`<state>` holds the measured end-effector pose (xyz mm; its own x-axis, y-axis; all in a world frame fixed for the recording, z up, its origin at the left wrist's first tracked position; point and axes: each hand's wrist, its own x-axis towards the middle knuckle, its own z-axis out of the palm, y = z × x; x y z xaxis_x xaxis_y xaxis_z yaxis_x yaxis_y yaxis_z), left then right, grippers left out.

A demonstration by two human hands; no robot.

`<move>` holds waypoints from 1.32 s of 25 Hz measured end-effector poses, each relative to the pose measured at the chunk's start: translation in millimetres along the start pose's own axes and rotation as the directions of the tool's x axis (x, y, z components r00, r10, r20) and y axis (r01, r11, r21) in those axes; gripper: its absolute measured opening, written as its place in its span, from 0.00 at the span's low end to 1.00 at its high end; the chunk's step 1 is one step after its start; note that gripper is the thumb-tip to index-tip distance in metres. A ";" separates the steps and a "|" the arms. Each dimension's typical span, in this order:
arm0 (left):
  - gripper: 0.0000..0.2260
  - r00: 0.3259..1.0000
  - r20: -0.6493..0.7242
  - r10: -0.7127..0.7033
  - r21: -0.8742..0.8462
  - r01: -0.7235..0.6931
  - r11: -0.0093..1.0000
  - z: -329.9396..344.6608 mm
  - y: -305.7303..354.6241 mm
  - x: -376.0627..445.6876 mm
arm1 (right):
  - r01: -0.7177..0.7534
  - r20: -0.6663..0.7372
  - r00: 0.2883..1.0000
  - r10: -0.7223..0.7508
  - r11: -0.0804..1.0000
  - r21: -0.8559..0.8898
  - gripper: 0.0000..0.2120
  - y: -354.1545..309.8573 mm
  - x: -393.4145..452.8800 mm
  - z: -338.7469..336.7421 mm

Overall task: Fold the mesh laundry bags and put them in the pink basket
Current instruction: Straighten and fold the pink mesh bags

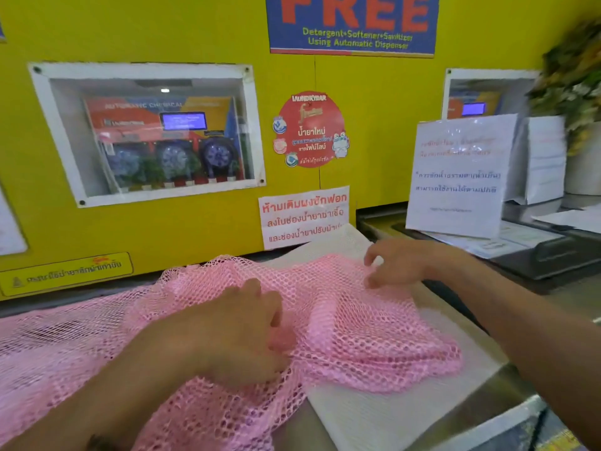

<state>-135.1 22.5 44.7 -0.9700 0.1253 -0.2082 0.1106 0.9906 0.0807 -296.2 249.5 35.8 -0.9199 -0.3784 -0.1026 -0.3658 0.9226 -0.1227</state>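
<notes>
Pink netting fills the lower half of the view: a large pink open-weave mesh laundry bag (341, 320) lies rumpled across a grey counter top (500, 375), its right part overlapping a flat white fine-mesh laundry bag (406, 415) spread beneath it. The left hand (234, 333) rests palm down near the middle of the pink bag, fingers curled and gathering a bunch of the netting under the fingertips, so the mesh puckers just to the right of the knuckles. The right hand (400, 262) sits at the far right edge of the pink bag, where it meets the white one; its fingers are bent and part spread, thumb and fingertips touching the mesh, though whether they truly pinch it I cannot tell because of blur. Behind the counter stands a yellow wall panel (195, 34) with a blue and red sign (353, 24).
</notes>
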 end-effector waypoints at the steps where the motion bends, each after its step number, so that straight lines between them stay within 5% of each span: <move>1: 0.12 0.998 -0.067 0.019 -0.091 -0.025 0.996 3.1 9.6 -3.3 | -0.001 0.042 0.999 0.004 0.998 -0.065 0.19 -5.9 10.8 5.5; 3: 0.12 0.997 -0.028 0.066 -0.176 -0.070 0.982 11.7 21.2 -3.2 | 0.035 0.043 0.999 -0.029 0.990 -0.134 0.15 -12.8 32.5 8.3; 5: 0.11 0.994 -0.015 0.104 -0.173 -0.105 0.979 19.9 22.9 3.1 | 0.040 -0.176 0.983 -0.046 0.999 -0.033 0.11 -18.4 48.8 -0.8; 7: 0.04 0.990 -0.094 0.104 -0.199 -0.121 0.972 24.3 18.3 10.9 | 0.055 -0.474 0.879 0.041 0.981 0.187 0.11 -20.9 61.2 -16.8; 8: 0.04 0.985 -0.132 0.109 -0.188 -0.133 0.973 23.7 16.5 13.2 | 0.062 -0.505 0.859 0.085 0.962 0.267 0.14 -21.1 63.1 -25.2; 10: 0.09 0.974 -0.186 0.132 -0.133 -0.158 0.978 21.9 11.6 14.2 | 0.023 -0.340 0.938 0.071 0.964 0.265 0.19 -20.3 56.9 -35.5; 12: 0.08 0.957 -0.231 0.173 -0.104 -0.201 0.974 18.1 9.2 13.1 | -0.010 -0.127 0.992 0.011 1.000 0.011 0.14 -21.2 41.1 -38.2; 16: 0.09 0.917 -0.119 0.381 -0.335 -0.398 0.854 7.3 22.6 0.2 | 0.002 0.239 0.971 0.031 0.991 -0.134 0.16 -24.9 11.7 -16.4; 18: 0.07 0.839 0.071 0.539 -0.502 -0.437 0.747 -2.5 26.3 -8.0 | 0.047 0.214 0.977 0.012 0.961 -0.271 0.19 -22.4 8.0 -1.6; 20: 0.05 0.828 0.069 0.557 -0.600 -0.411 0.686 -10.9 14.0 -7.8 | 0.002 0.017 1.000 0.004 0.952 -0.307 0.18 -15.9 10.3 2.8; 23: 0.06 0.948 -0.217 0.233 -0.585 -0.317 0.747 -14.9 -28.6 12.4 | -0.006 -0.165 0.986 -0.008 0.996 -0.085 0.18 -8.5 18.1 1.1; 26: 0.10 0.884 -0.455 -0.108 -0.244 -0.007 0.970 -7.0 -80.0 37.0 | 0.126 -0.055 0.990 -0.130 0.990 -0.064 0.25 -16.2 23.3 8.7; 29: 0.29 0.900 -0.270 -0.342 -0.119 0.321 0.940 13.9 -124.9 43.5 | 0.047 0.260 0.965 0.027 0.960 -0.276 0.28 -17.8 22.5 6.6; 31: 0.33 0.897 -0.173 -0.407 -0.186 0.376 0.908 26.9 -141.2 38.7 | -0.028 0.191 0.973 0.127 0.892 -0.451 0.21 -21.9 23.2 -11.2; 33: 0.33 0.857 -0.243 -0.455 -0.250 0.397 0.883 33.4 -148.1 33.0 | -0.073 0.005 0.997 0.082 0.907 -0.414 0.19 -32.5 26.9 -20.2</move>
<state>-176.3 -118.2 -6.7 -0.9340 -0.3565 0.0222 -0.3420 0.9105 0.2325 -311.9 210.9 57.0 -0.9463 -0.3014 -0.1170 -0.3231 0.8958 0.3052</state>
